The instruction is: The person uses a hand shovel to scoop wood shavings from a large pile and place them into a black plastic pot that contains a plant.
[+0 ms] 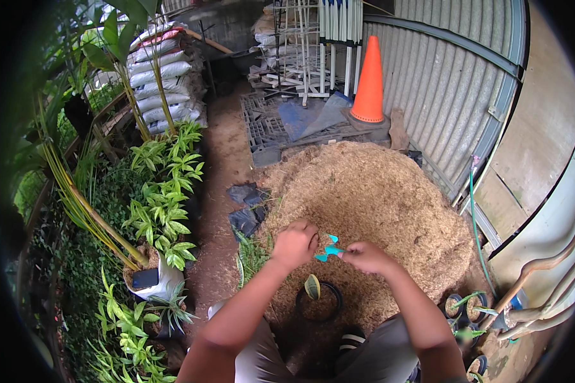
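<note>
My right hand (366, 257) is closed round the handle of a turquoise hand fork (331, 249), its spread prongs pointing left. Beside the prongs is my left hand (294, 244), fingers curled inward; what they hold, if anything, is hidden. Both hands are above the near side of a large heap of light brown, shredded plant material (370, 191). Below them, between my knees, stands a round black pot (340, 307). A small plant with a yellow-edged green leaf (312, 287) rises at the pot's left side.
Leafy potted plants (166, 191) line the left, where a phone (145, 278) rests on a white planter. Stacked sacks (163, 83) and an orange cone (368, 83) stand farther back. Small pots (476, 306) and thick branches (549, 287) are at right.
</note>
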A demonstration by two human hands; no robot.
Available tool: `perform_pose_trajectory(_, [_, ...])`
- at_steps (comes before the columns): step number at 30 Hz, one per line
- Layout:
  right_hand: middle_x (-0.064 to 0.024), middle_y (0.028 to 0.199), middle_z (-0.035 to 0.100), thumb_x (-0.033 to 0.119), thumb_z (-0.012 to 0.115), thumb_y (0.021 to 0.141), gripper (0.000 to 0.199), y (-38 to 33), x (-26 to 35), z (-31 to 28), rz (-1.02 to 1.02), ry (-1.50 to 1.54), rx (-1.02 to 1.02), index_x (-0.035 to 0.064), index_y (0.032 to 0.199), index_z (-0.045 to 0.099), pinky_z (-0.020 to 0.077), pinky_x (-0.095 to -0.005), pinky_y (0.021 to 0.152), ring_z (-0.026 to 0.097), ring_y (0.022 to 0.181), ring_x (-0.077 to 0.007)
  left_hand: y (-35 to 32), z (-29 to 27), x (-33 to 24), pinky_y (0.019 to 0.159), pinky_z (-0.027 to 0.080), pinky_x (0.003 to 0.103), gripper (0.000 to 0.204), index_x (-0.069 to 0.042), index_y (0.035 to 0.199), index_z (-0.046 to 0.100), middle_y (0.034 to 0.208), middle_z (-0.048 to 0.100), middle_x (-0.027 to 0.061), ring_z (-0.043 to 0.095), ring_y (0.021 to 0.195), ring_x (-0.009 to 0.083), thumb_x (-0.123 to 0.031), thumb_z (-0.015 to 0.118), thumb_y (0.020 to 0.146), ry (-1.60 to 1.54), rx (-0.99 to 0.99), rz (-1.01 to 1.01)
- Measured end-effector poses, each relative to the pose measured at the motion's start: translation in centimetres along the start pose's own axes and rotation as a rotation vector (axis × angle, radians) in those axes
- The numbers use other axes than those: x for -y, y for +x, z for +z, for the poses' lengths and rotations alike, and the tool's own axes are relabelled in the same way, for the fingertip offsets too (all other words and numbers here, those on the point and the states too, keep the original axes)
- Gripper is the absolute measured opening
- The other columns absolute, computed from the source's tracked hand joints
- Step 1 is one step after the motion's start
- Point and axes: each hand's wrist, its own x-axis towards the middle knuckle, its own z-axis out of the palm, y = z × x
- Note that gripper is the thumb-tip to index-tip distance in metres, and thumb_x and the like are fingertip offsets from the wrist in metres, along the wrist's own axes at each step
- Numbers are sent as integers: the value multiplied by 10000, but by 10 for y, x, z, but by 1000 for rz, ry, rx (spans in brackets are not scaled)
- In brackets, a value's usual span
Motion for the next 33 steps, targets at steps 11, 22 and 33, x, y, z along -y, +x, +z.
perform_pose_trajectory(11, [-3, 653, 587, 488, 670, 919, 404, -4, -3, -1, 24, 64, -29, 84, 917, 675, 432, -259, 479, 547, 536, -103, 1, 0, -4, 828, 559, 422, 157, -62, 963, 702, 965, 669, 133, 670, 892, 327, -142, 671, 832, -30, -27, -6])
perform_pose_trajectory(22, [-16, 635, 584, 566, 629, 924, 509, 1, -52, -39, 104, -39, -2, 64, 882, 701, 440, -259, 478, 535, 521, -101, -11, -27, 24, 811, 546, 399, 126, -14, 935, 699, 953, 666, 160, 681, 863, 309, -98, 645, 858, -369, 17, -265])
perform_pose_trajectory(33, [-93, 701, 692, 461, 777, 802, 435, 31, -96, -24, 317, -469, 223, 31, 778, 714, 543, -342, 588, 654, 624, -202, -19, -2, 8, 1004, 470, 434, 470, -39, 1240, 610, 1257, 613, 200, 593, 1178, 351, -422, 607, 966, -214, 654, -281])
